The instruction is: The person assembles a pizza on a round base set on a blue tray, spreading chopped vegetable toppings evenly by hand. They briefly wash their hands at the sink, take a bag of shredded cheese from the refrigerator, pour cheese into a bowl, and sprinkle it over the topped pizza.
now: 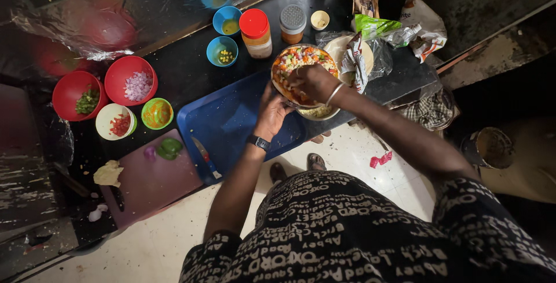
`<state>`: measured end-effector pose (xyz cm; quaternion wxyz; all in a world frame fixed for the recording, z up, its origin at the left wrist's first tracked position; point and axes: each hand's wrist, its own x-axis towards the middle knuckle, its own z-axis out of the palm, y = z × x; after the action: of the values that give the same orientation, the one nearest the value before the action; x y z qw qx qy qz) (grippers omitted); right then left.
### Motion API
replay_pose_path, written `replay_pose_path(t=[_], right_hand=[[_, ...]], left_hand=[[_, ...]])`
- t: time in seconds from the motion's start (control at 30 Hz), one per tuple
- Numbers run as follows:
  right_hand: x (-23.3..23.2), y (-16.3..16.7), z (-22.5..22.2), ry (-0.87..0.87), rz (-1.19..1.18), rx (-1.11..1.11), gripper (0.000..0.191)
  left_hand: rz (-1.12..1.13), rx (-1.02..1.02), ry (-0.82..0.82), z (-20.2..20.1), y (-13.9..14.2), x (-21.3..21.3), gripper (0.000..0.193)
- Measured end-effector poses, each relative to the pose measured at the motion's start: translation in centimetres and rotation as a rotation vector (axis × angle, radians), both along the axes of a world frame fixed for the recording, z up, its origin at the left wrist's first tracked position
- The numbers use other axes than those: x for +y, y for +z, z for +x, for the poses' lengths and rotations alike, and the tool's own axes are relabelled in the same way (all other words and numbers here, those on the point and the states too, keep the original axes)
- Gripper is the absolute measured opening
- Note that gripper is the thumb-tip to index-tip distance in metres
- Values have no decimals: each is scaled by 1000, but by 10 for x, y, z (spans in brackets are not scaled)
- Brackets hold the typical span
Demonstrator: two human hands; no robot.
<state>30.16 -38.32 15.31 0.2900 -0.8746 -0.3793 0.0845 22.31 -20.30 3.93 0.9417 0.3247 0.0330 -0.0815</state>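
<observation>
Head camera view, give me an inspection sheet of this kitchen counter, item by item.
Surface: dark counter, blue tray, purple cutting board.
Job's things: topped flatbread on a plate, tilted over a bowl.
Clutter: red bowls and small bowls of chopped vegetables, red-lidded jar, knife, plastic bags.
Fingers: left hand supports the plate from below; right hand rests on the toppings.
Cables: nothing seen.
Surroundings: pale floor, bucket.
</observation>
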Motion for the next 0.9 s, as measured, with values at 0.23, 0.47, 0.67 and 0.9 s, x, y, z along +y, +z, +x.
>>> replay_pose_path(t=[0.23, 0.47, 0.67, 0.9], right_hand=[[4, 15, 13, 79, 342, 71, 28], [-67, -23, 34, -346, 510, 331, 18], [-56, -87, 27, -42, -231, 58, 38], [-9, -86, 4, 42, -480, 74, 75]], left_hand=[[34, -16, -41, -8, 0, 1, 71], [-3, -13, 6, -48, -17, 31, 73], [93, 106, 59, -101, -6, 77, 69], [132, 76, 4, -104, 9, 83, 77]])
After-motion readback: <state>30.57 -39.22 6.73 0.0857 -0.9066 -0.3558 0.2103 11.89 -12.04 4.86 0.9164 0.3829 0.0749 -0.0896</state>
